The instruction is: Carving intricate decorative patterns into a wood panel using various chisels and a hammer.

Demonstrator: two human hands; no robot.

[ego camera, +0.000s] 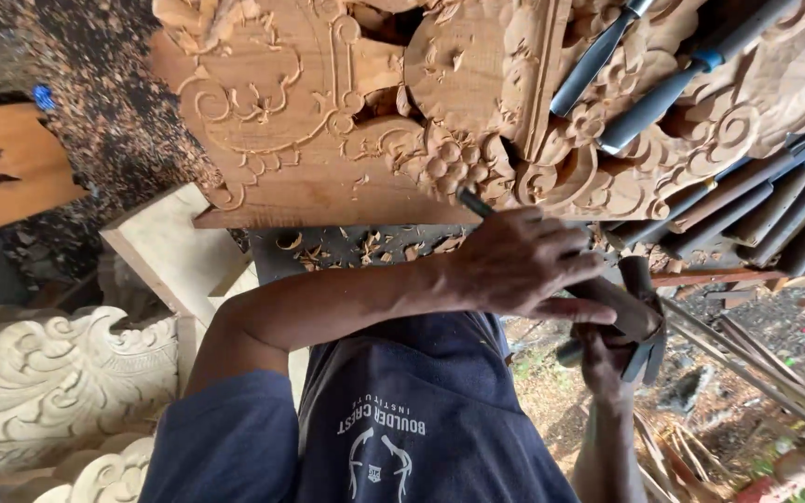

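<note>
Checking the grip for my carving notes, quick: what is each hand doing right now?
Left hand: closed on a chisel set against the carved wood panel.
Right hand: closed on a mallet.

- The left hand (pixel 524 265) grips a chisel (pixel 473 203), whose tip touches the carved wood panel (pixel 328 102).
- At about 4 o'clock from it, the right hand (pixel 607 359) holds a wooden mallet (pixel 631 312).
- More chisels (pixel 747 210) lie on the panel at 2 o'clock.
- A pale carved piece (pixel 58 373) sits at 8 o'clock.

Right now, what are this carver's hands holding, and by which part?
The left hand grips a chisel around its handle; the right hand holds a mallet by its handle, below the carved wooden panel.
</note>
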